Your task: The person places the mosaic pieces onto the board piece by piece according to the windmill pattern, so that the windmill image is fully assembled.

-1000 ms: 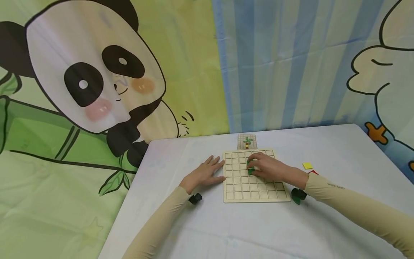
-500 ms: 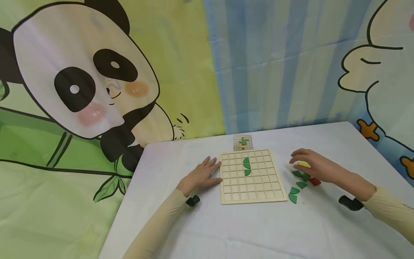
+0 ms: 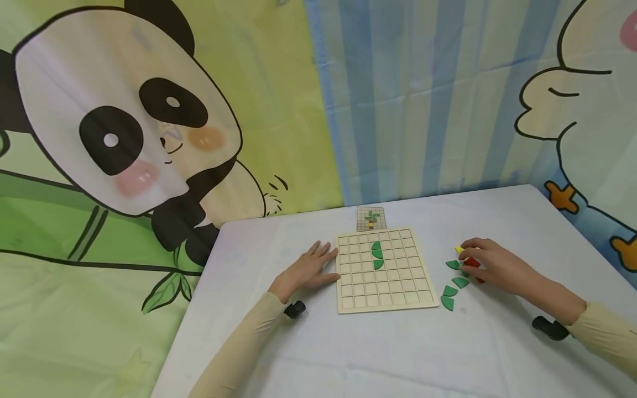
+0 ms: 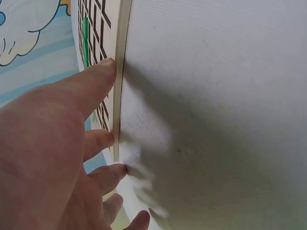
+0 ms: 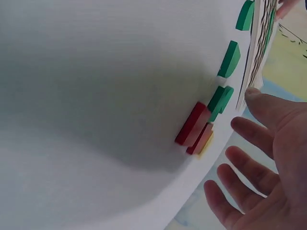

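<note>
A pale wooden grid board [image 3: 404,293] lies on the table, with green rounded pieces [image 3: 377,253] in a column in its upper middle. My left hand [image 3: 307,270] lies flat at the board's left edge, thumb and a finger touching the rim [image 4: 118,96]. To the right of the board, my right hand [image 3: 500,266] hovers over a cluster of loose pieces. Its fingers are relaxed and spread, holding nothing in the right wrist view. Under it are red pieces [image 5: 192,124], a yellow piece [image 3: 459,250] partly hidden by the fingers, and green pieces [image 5: 220,101].
Several more green quarter-round pieces [image 3: 447,303] trail along the board's right side. Behind the board lies a small pattern card [image 3: 371,219] showing a green, red and yellow figure on a grid. A cartoon panda cloth [image 3: 124,138] hangs behind the white table [image 3: 388,354].
My right hand has left the green pieces on the board and moved right, over the loose pieces. The left hand stays at the board's edge. The head view has shifted slightly.
</note>
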A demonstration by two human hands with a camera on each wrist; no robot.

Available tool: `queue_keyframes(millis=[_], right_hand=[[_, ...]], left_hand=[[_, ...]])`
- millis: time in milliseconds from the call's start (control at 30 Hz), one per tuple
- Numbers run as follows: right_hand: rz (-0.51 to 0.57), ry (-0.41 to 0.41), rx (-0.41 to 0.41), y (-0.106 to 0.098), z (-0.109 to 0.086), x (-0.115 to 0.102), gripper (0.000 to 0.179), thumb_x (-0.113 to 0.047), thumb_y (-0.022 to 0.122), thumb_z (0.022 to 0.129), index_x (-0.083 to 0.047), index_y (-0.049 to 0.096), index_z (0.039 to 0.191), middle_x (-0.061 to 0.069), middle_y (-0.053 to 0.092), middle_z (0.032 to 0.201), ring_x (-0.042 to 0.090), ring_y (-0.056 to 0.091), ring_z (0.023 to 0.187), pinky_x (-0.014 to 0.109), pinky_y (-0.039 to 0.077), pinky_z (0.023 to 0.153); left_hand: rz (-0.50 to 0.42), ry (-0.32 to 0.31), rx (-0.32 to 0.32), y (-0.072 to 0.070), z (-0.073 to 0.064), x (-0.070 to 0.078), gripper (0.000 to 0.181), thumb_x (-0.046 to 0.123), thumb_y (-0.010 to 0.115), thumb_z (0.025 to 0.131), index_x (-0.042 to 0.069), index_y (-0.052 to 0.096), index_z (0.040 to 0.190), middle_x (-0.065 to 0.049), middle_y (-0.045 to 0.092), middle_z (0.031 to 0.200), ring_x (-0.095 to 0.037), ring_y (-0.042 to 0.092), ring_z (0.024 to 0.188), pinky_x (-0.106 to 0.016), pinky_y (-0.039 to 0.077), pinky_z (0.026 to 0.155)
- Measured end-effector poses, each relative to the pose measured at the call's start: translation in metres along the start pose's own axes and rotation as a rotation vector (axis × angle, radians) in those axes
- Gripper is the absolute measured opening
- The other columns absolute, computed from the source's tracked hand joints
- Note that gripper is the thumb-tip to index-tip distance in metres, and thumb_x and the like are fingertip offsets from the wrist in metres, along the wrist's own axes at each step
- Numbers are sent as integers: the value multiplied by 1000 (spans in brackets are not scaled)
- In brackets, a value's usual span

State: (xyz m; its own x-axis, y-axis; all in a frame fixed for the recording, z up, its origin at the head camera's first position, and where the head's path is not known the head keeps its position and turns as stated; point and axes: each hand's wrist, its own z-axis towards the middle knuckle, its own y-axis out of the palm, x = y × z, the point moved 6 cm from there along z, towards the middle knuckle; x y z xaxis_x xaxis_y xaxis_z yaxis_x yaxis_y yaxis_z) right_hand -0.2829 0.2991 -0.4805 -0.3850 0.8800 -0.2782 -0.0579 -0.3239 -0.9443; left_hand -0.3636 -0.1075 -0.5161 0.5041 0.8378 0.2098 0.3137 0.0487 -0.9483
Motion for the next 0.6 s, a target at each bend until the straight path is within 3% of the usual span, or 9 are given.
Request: queue_keyframes(millis=[267, 433, 600], right_hand=[[-82, -70, 6, 8, 15, -11, 19, -24, 85, 81, -16, 71, 91, 17, 64, 119, 39, 61, 108, 53, 55, 86], [-57, -70, 18, 7, 18, -13, 27, -21, 85, 80, -9, 71, 100, 19, 64, 119, 40, 60, 110, 55, 54, 89], [-42, -75, -25, 9, 19, -12, 29, -17, 83, 82, -8, 71, 106, 20, 63, 123, 43, 56, 116, 60, 50, 93]], left_hand=[[-1, 2, 2, 0, -1, 0, 79, 64, 47, 98, 26, 20, 162, -5, 14, 170, -30, 1, 158, -52, 21, 125], [4, -4, 5, 1, 0, -1, 80, 65, 47, 98, 27, 20, 162, -4, 13, 170, -29, 1, 158, -52, 21, 125], [2, 1, 8, 2, 1, -2, 80, 66, 46, 98, 27, 20, 162, -4, 14, 170, -29, 1, 158, -52, 21, 125]])
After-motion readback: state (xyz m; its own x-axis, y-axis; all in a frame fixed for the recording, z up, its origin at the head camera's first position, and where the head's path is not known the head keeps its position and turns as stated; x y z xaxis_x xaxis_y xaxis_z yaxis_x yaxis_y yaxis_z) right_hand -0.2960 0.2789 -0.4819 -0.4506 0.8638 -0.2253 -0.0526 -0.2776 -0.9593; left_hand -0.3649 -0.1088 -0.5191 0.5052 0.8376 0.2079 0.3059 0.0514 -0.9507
